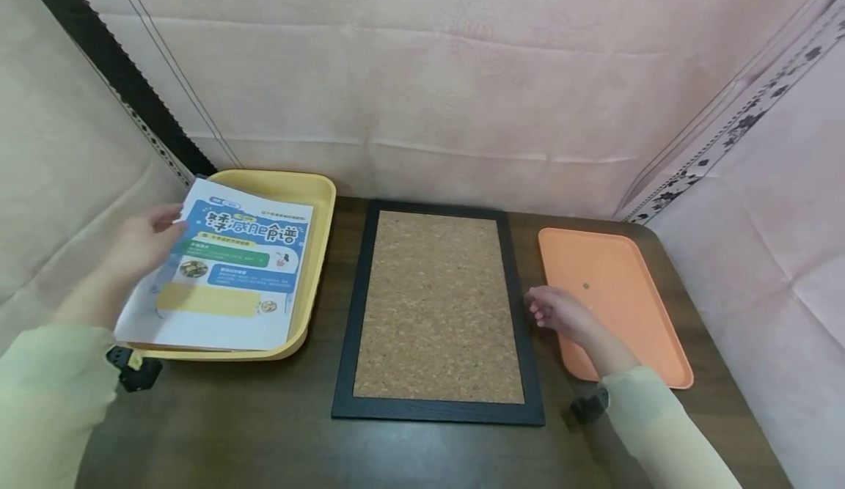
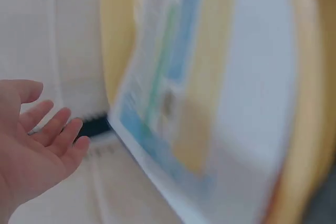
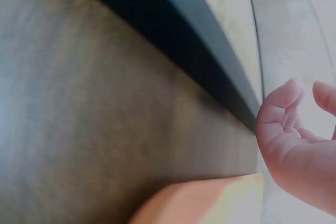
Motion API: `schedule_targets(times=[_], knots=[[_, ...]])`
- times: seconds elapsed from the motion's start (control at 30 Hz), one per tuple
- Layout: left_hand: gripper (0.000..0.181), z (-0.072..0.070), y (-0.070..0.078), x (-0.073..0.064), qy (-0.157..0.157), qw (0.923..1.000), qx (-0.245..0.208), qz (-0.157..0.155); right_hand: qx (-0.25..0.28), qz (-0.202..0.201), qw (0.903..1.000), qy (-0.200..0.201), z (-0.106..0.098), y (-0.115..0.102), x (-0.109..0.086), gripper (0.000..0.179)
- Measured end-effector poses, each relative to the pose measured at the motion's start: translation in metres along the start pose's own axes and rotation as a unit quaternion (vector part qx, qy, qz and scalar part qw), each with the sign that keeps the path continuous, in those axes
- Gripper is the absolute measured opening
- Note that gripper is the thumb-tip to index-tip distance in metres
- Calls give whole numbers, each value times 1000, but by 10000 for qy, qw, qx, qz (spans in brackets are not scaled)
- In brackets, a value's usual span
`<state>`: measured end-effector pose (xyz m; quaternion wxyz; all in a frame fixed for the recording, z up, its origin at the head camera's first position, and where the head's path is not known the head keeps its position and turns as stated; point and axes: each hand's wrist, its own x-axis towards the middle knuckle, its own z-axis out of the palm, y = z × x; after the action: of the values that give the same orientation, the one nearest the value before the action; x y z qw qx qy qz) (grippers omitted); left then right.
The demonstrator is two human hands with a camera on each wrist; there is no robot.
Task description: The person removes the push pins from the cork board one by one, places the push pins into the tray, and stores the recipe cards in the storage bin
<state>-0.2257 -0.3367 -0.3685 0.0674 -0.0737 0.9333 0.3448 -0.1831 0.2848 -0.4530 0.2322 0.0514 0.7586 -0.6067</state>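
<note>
A stack of printed sheets (image 1: pixel 244 254), its top page blue, green and yellow, lies in a yellow tray (image 1: pixel 323 203) at the left. My left hand (image 1: pixel 147 238) is at the left edge of the sheets. The left wrist view shows that hand (image 2: pixel 44 140) with its fingers apart and no paper between them. A cork board in a black frame (image 1: pixel 439 306) lies flat in the middle. Beside its right edge is my right hand (image 1: pixel 561 313), fingers loosely curled round nothing. The right wrist view has this hand (image 3: pixel 296 140) near the black frame edge (image 3: pixel 173 30).
An orange tray (image 1: pixel 620 291) lies at the right, partly under the right forearm, with a small dark spot on it. All of this is on a dark wooden table (image 1: pixel 277 430). Pale patterned cloth (image 1: pixel 422 93) hangs behind and at both sides.
</note>
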Motion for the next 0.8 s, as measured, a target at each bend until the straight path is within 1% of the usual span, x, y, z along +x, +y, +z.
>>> schedule_targets(times=[0.1,0.23,0.33,0.43,0.5,0.53,0.57,0.6,0.67,0.7,0.8], knots=[[67,14,29,3,96,9990,-186,396,-23,-111,9999,-7,-3,-8,-1,30],[63,35,70,5,24,9957,-454,811,76,-264,9996,-1,-7,-20,-5,21],[59,48,99,2,-45,9910,-607,1190,170,-419,9989,107,-10,-33,-9,19],[55,57,127,-4,-79,9834,-781,1634,-186,-678,9965,454,-11,-49,-16,16],[52,62,143,-9,-98,9781,-918,1868,-651,-960,9898,828,-7,-62,-22,23],[50,64,150,-11,-91,9756,-1001,1954,-944,-1110,9837,1050,-4,-68,-25,28],[49,67,157,-14,-52,9730,-1071,2045,-1296,-1255,9752,1283,-1,-75,-29,32],[48,70,163,-17,-15,9706,-1112,2136,-1627,-1432,9646,1502,4,-81,-32,36],[47,77,174,-23,117,9676,-1050,2295,-2277,-1718,9387,1937,14,-91,-38,40],[47,81,178,-26,218,9651,-977,2421,-2579,-1877,9244,2090,20,-95,-41,40],[48,96,188,-35,547,9570,-574,2791,-3399,-2285,8829,2295,35,-102,-47,44]])
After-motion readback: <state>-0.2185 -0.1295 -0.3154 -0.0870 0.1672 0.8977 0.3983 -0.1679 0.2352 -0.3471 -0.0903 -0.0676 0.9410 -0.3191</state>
